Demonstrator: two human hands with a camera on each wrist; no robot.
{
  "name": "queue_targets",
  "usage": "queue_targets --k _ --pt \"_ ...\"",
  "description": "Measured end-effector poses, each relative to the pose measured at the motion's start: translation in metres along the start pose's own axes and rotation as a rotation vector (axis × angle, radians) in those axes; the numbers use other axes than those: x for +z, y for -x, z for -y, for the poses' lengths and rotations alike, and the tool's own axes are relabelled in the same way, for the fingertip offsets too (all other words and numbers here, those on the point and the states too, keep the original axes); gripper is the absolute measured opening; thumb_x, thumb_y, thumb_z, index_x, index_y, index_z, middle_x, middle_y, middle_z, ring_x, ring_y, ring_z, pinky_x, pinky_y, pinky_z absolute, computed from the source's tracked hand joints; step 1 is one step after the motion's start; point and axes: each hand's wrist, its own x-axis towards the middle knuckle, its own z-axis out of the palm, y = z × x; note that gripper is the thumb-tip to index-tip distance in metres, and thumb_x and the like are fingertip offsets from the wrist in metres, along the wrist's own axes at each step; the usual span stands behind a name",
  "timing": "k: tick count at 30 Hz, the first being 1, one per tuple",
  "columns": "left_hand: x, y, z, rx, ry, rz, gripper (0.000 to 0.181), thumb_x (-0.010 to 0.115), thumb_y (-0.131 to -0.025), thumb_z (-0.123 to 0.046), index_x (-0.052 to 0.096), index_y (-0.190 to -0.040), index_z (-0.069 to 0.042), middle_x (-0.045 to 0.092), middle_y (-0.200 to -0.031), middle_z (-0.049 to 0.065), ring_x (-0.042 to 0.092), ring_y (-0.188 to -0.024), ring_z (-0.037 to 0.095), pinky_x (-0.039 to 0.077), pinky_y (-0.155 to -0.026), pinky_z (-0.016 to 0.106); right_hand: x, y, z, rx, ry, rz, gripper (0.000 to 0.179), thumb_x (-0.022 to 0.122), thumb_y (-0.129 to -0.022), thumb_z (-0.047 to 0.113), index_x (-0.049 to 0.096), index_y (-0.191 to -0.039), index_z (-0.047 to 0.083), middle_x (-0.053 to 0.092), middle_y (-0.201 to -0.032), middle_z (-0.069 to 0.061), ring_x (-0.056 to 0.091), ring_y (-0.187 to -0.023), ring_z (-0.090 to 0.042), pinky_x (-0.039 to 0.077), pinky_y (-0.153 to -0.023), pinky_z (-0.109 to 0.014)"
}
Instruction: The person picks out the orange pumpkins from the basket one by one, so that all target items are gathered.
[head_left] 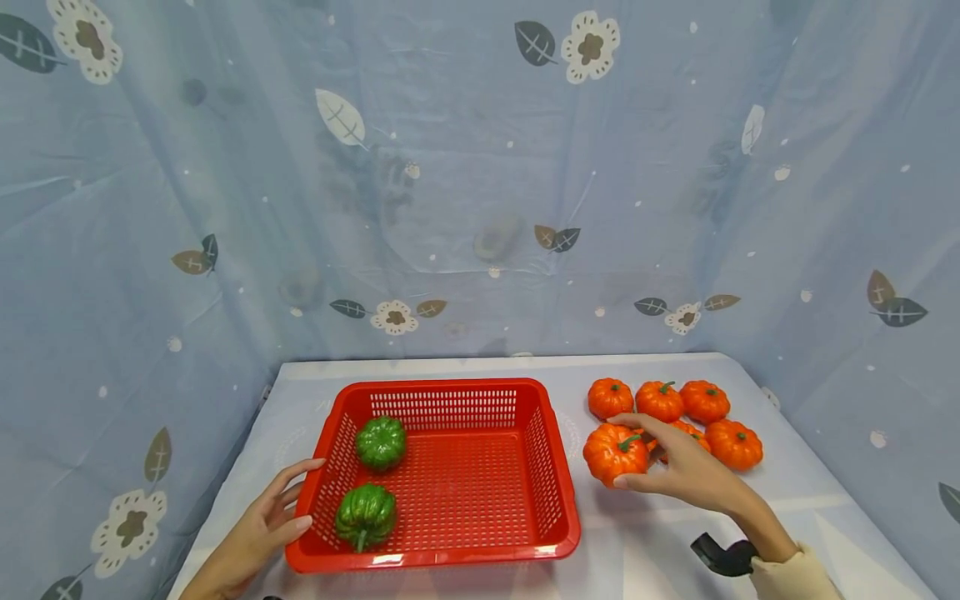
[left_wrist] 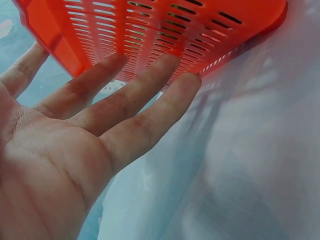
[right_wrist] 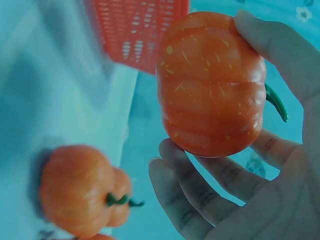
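My right hand [head_left: 686, 468] pinches a small orange pumpkin [head_left: 615, 454] between thumb and fingers. In the right wrist view the pumpkin [right_wrist: 212, 85] is held above the table, its green stem toward the palm. My left hand [head_left: 262, 525] is at the left side of a red plastic basket [head_left: 450, 560], and the left wrist view has its fingers [left_wrist: 145, 127] straight against the slotted wall. Inside the basket, along its left side, are two green bell peppers, a far pepper [head_left: 381, 442] and a near pepper [head_left: 365, 514].
Right of the basket stand several more orange pumpkins [head_left: 705, 402] in a loose group, one partly hidden behind my right hand. A white cloth covers the table [head_left: 637, 550]. Blue patterned curtains [head_left: 480, 208] hang behind and at both sides. A black strap piece [head_left: 723, 556] sits by my right wrist.
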Motion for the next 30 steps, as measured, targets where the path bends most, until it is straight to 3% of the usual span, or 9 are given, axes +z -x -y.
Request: queue_targets --k 5,12,19,30 --pt "-0.002 0.002 0.001 0.002 -0.007 -0.002 0.065 0.06 -0.102 -0.009 0.028 -0.158 -0.017 0.034 -0.154 0.026 0.06 -0.12 0.011 0.058 -0.09 0.043 0.003 0.014 -0.015 0.053 -0.002 -0.009 0.076 0.087 -0.078 0.053 0.056 -0.141 0.026 0.06 -0.133 0.003 0.057 -0.103 -0.019 0.053 -0.08 -0.032" --pt "-0.002 0.005 0.004 0.025 -0.003 0.004 0.065 0.058 -0.102 -0.006 0.027 -0.158 -0.016 0.036 -0.152 0.026 0.061 -0.121 0.016 0.058 -0.09 0.042 0.012 0.031 -0.038 0.097 -0.009 -0.004 0.074 0.087 -0.08 0.048 0.058 -0.139 0.016 0.063 -0.118 0.001 0.057 -0.093 -0.012 0.053 -0.077 -0.026" --pt "-0.003 0.004 0.002 0.024 -0.004 0.006 0.065 0.058 -0.103 -0.007 0.027 -0.159 -0.017 0.036 -0.153 0.027 0.06 -0.122 0.015 0.057 -0.091 0.04 0.017 0.043 -0.056 0.086 -0.031 -0.036 0.07 0.086 -0.083 0.043 0.057 -0.139 0.013 0.061 -0.129 -0.005 0.057 -0.093 -0.01 0.054 -0.075 -0.026" --pt "-0.002 -0.003 0.002 -0.004 0.019 -0.009 0.068 0.062 -0.101 -0.009 0.027 -0.159 -0.019 0.035 -0.154 0.03 0.06 -0.122 0.028 0.059 -0.088 0.045 0.021 0.05 -0.076 0.213 -0.012 -0.027 0.074 0.086 -0.082 0.044 0.055 -0.142 0.013 0.058 -0.138 -0.012 0.058 -0.099 -0.018 0.053 -0.08 -0.028"
